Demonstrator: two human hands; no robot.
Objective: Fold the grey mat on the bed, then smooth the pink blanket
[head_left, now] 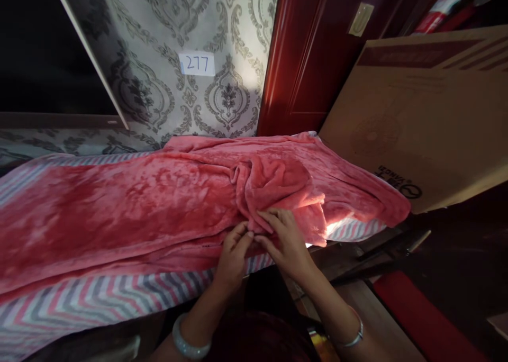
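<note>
A long pink plush cloth [159, 192], perhaps a robe or a blanket, lies spread along a narrow surface, with a bunched, folded part right of its middle. At the near edge of that bunch, my left hand [234, 253] pinches a bit of the cloth between thumb and fingers. Just to its right, my right hand [288, 243] grips the same folded edge, its fingers resting over the fabric. The fingertips of both hands almost meet. Whatever small detail lies between them is hidden.
A striped zigzag cover [115, 296] lies beneath the cloth. Behind stand a dark screen [51, 50], patterned wallpaper with a paper marked 277 [197, 64], and a dark red door [313, 50]. A large cardboard box [428, 113] leans at the right, above a red padded seat [420, 314].
</note>
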